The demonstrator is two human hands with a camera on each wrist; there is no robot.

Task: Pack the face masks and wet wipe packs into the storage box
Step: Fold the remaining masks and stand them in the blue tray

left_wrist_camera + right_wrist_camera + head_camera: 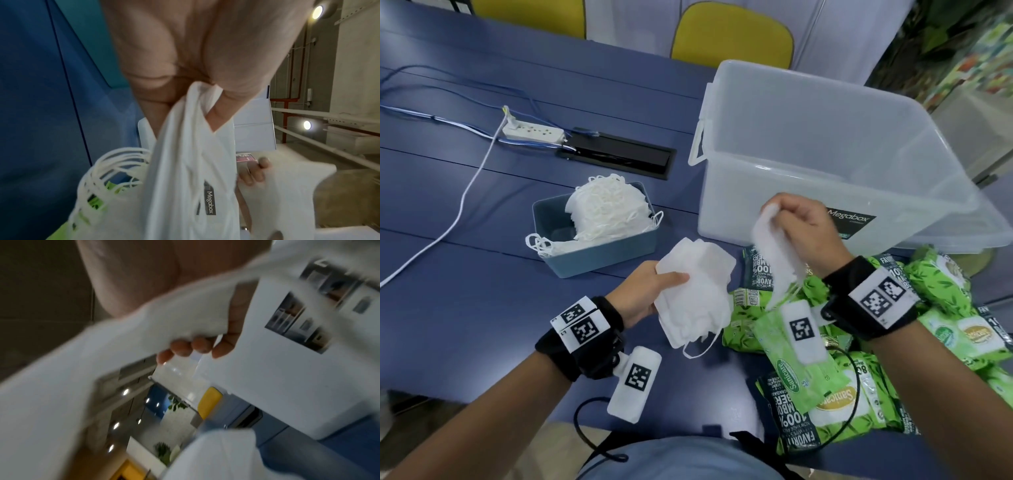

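Note:
My left hand [650,291] grips a stack of white face masks [695,291] above the blue table, ear loops dangling below. In the left wrist view the same masks [185,178] hang from my fingers [218,116]. My right hand [801,229] holds another white mask [774,253] in front of the clear storage box [842,171], which looks empty. In the blurred right wrist view my fingers [185,347] curl round that mask [174,318]. A small blue bin [599,240] holds more masks [606,209]. Green wet wipe packs [859,359] lie piled at the right.
A white power strip [534,132] with cables and a black cable hatch [619,154] sit at the back left. Two yellow chairs [732,34] stand behind the table. The table's near edge runs just before my body.

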